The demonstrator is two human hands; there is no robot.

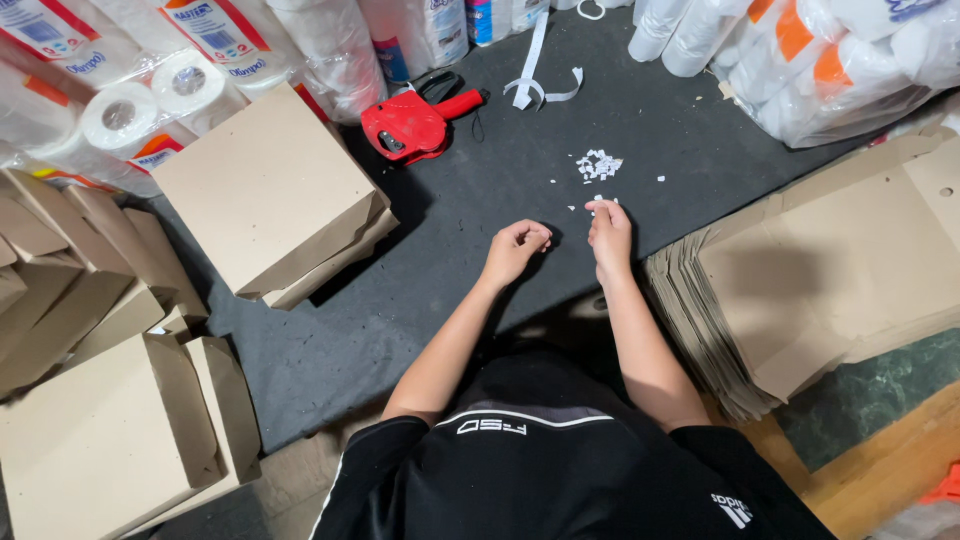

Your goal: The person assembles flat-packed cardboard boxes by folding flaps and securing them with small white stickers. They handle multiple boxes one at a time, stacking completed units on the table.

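Your right hand (610,236) pinches a small white sticker (599,200), lifted from the sticker pile (599,165) just beyond; your left hand (516,248) curls loosely closed, empty, on the dark mat (480,200).

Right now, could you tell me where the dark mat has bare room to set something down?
The dark mat is bare between the red label gun and the white scraps, and left of the left hand. Crowded: folded boxes left, flat cardboard stack right, paper rolls behind.
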